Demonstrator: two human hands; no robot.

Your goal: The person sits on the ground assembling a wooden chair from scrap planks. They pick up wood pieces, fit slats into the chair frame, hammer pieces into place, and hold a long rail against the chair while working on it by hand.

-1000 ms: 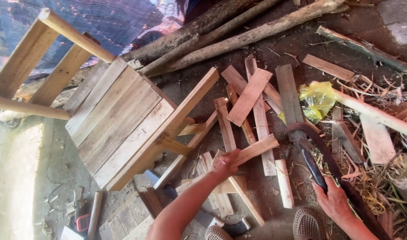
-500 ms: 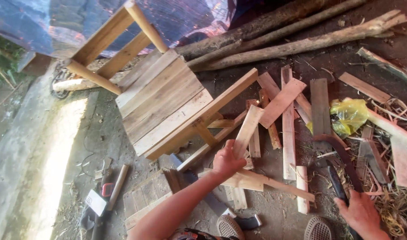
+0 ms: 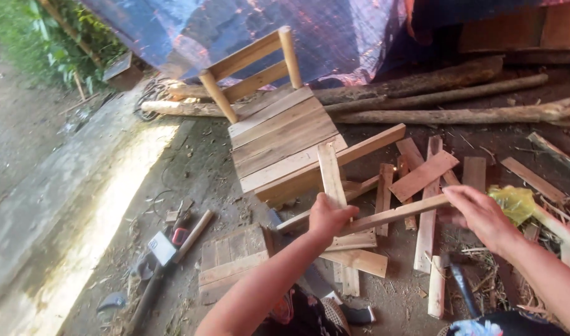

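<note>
My left hand (image 3: 327, 218) grips two wooden slats: one short slat (image 3: 330, 168) points up and away, and a longer thin slat (image 3: 391, 216) runs to the right. At the right end of that long slat my right hand (image 3: 481, 214) touches it with fingers spread. Behind the hands a small wooden chair (image 3: 279, 134) lies on the dirt floor, its slatted seat facing up and its backrest toward a blue tarp.
Several loose slats (image 3: 425, 174) lie on the ground at right near a yellow plastic bag (image 3: 514, 202). Long logs (image 3: 447, 106) lie at the back. A small slatted panel (image 3: 232, 261), a hammer (image 3: 176, 249) and a dark-handled tool (image 3: 462, 283) lie near me.
My view has swung up and left. My left hand has lifted the slats higher. My right hand has come up from the ground at lower right to the long slat's end.
</note>
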